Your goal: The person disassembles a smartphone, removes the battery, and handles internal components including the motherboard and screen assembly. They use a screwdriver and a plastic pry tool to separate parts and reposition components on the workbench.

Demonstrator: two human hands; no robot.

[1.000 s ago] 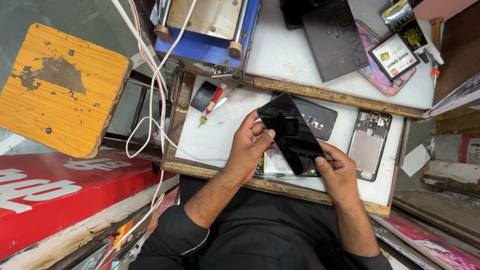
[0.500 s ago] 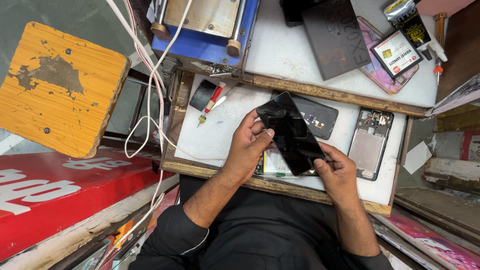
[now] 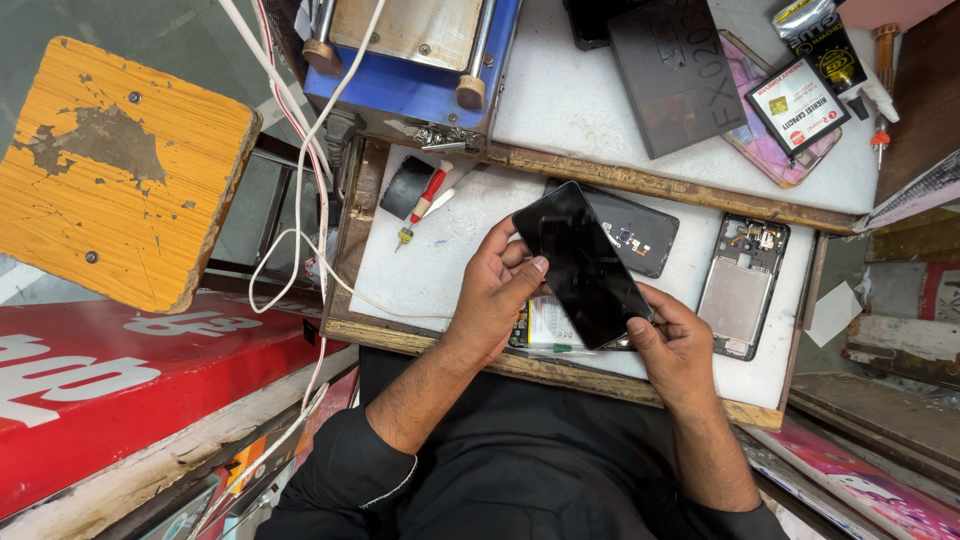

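Both my hands hold a black phone screen panel (image 3: 580,262) tilted above the white work surface (image 3: 440,260). My left hand (image 3: 492,298) grips its left edge, thumb on the glass. My right hand (image 3: 672,345) pinches its lower right corner. Under the panel lies an opened phone body (image 3: 545,328) with a battery showing. A dark back cover (image 3: 640,232) lies just behind the panel. To the right rests a bare phone frame (image 3: 742,285).
A red-handled screwdriver (image 3: 424,202) and a black tape roll (image 3: 405,187) lie at the left of the surface. A blue machine (image 3: 410,60) stands behind. White cables (image 3: 300,190) hang beside a worn yellow stool (image 3: 110,170). Boxes and packets sit on the upper shelf (image 3: 570,100).
The panel has shifted slightly in my hands, its tilt adjusted; both hands keep their grip in nearly the same place.
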